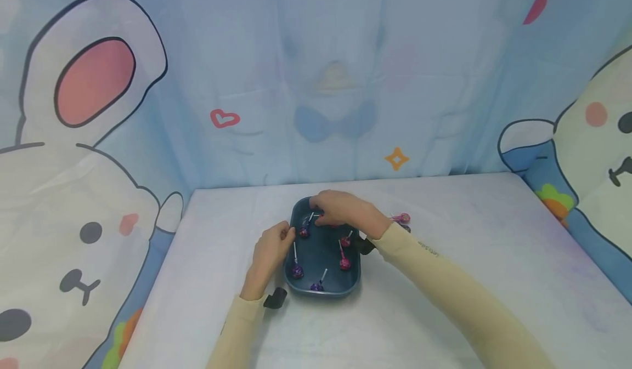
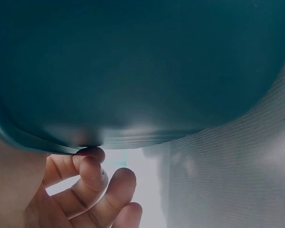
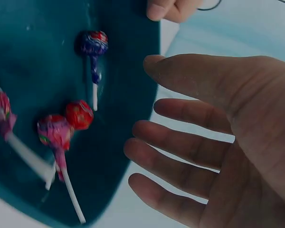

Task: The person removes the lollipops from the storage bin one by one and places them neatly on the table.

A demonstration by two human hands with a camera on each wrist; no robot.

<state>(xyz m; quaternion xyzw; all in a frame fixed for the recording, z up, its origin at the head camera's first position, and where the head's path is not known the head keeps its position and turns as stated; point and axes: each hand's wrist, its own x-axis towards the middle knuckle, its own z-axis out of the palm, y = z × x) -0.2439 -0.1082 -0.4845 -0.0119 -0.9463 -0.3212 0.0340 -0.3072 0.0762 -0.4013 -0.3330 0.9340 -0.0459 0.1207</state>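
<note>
A dark teal tray with rounded corners holds several wrapped lollipops, among them a purple one at the left and a pink one at the right. My left hand pinches the tray's left rim; its curled fingers show beyond the wall in the left wrist view. Over the far end of the tray reaches my right hand, nothing between its thumb and fingers. In the right wrist view its fairly straight fingers overlap the rim, near a purple lollipop and a red one.
More lollipops lie on the white tabletop to the right of the tray, partly behind my right forearm. A blue curtain with cartoon rabbits hangs behind the table.
</note>
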